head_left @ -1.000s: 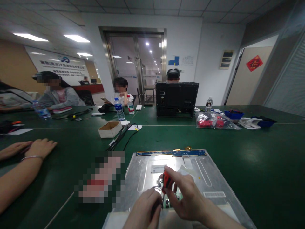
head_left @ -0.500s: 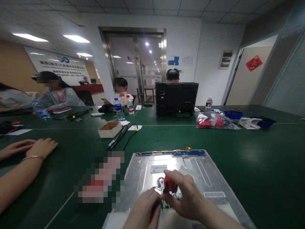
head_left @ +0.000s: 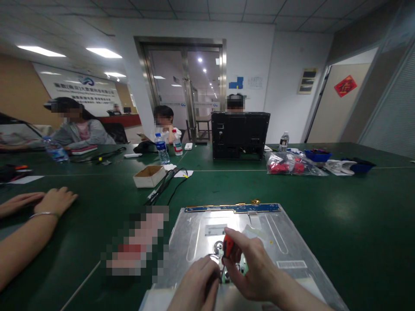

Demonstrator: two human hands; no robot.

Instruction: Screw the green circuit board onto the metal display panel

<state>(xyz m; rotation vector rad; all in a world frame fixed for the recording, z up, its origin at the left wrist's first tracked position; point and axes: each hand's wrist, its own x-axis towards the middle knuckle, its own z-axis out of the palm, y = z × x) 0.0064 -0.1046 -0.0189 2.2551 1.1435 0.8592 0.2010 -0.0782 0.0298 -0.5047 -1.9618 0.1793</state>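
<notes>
My right hand [head_left: 256, 263] is closed around the red and black handle of a screwdriver [head_left: 228, 247]. Its thin shaft points down at a small green circuit board [head_left: 241, 268], which sits on a silver metal panel [head_left: 275, 235] that looks like the back of a display. Beside the shaft, my left hand [head_left: 199, 276] rests on the panel with its fingers curled together; whatever is in them is hidden. A narrow blue circuit board [head_left: 256, 208] runs along the panel's far edge.
Left of the panel lies a blurred-out flat object [head_left: 136, 246]. Beyond are a small open box [head_left: 149, 176], black cables [head_left: 165, 185], bottles [head_left: 161, 149] and a black monitor-like unit [head_left: 240, 136]. A co-worker's hands [head_left: 56, 203] rest at left; a plastic bag [head_left: 288, 164] lies back right.
My right hand has shifted slightly and its fingers have loosened around the screwdriver, showing more of the shaft and green board. My left hand stays nearly in place.
</notes>
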